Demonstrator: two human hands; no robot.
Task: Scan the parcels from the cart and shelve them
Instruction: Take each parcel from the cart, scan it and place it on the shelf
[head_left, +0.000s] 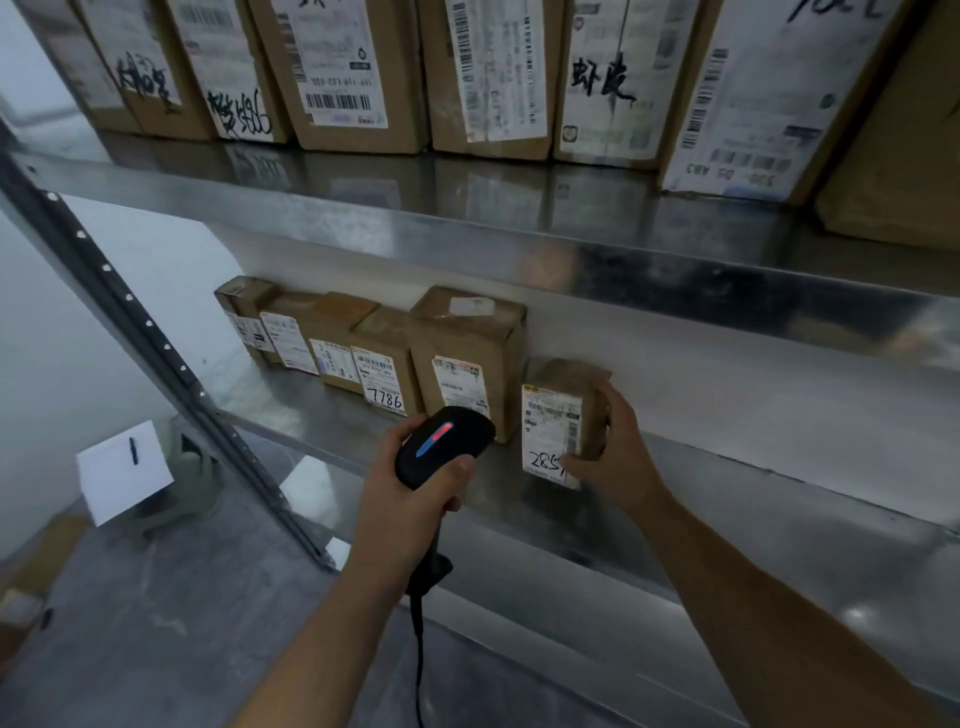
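My left hand (410, 483) grips a black handheld scanner (444, 444) with a red and blue light strip lit on top; its cable hangs down. The scanner points toward the lower metal shelf (727, 519). My right hand (613, 441) holds a small cardboard parcel (550, 415) standing upright on that shelf, its white label facing me with handwritten digits starting 285. It stands at the right end of a row of several parcels (374, 358), next to a taller box (467, 358).
The upper shelf (467, 218) carries several larger labelled boxes (343, 67). A perforated shelf upright (156, 343) slants down at the left. A white card marked 1 (124, 470) sits low left. Bare shelf surface extends right of the held parcel.
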